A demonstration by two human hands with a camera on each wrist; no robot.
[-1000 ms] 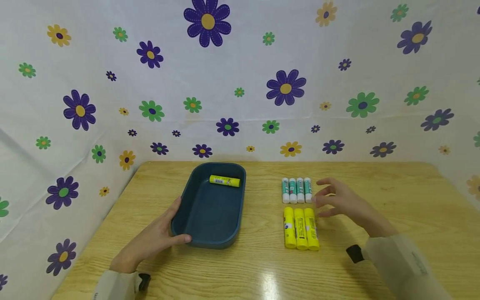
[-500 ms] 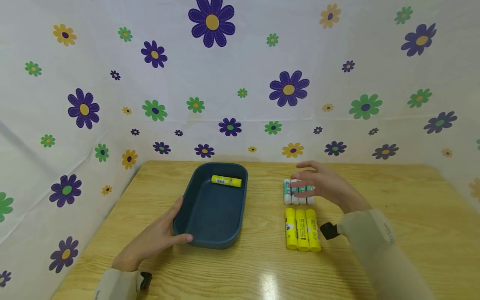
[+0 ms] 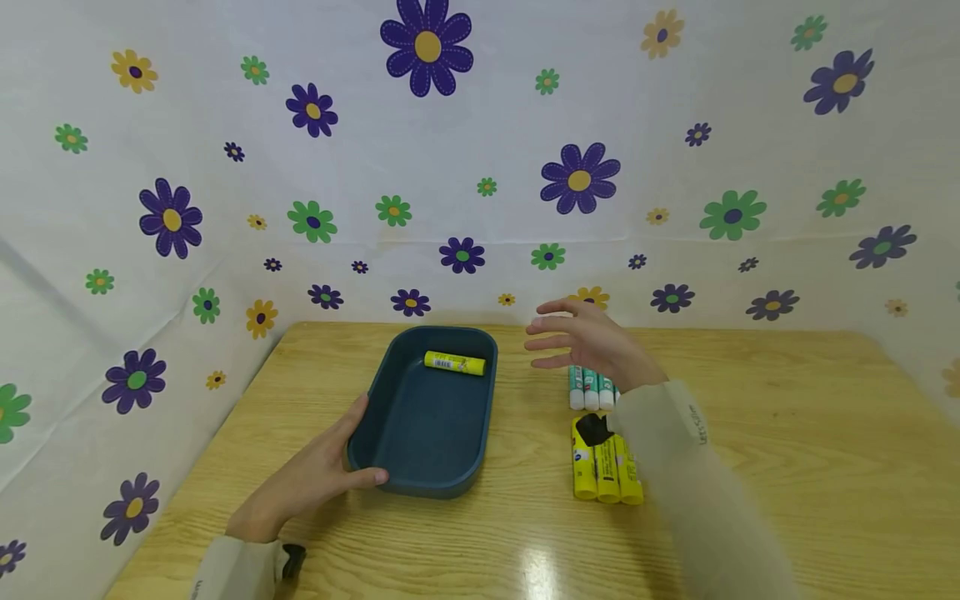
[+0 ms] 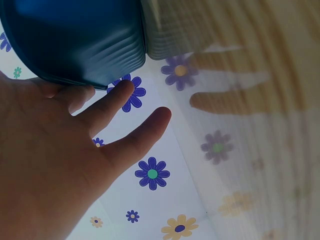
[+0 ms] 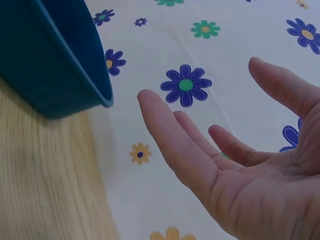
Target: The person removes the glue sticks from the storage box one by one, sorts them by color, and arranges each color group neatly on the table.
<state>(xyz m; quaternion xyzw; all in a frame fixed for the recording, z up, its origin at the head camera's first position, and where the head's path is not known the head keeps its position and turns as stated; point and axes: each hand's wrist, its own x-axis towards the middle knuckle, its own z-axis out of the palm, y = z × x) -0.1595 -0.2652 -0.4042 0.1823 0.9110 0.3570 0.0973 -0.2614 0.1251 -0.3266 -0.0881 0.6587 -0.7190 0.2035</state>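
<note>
A dark blue tray stands on the left half of the table, with one yellow glue stick lying inside near its far end. My left hand rests against its near left corner, thumb at the near side and fingers along the left wall. In the left wrist view, those fingers look fairly straight. My right hand hovers right of the tray, fingers spread and slightly bent, holding nothing. Beneath the right wrist are several white-and-green glue sticks in a row. Yellow glue sticks lie nearer, partly covered by the sleeve.
The wooden table ends at a white cloth printed with purple, green and yellow flowers, which hangs behind and at the sides. A black strap piece juts from the right cuff above the yellow glue sticks.
My right hand has travelled left, from beside the glue sticks, over the white-and-green row, toward the tray. My left hand, the tray and the glue sticks have stayed in place.
</note>
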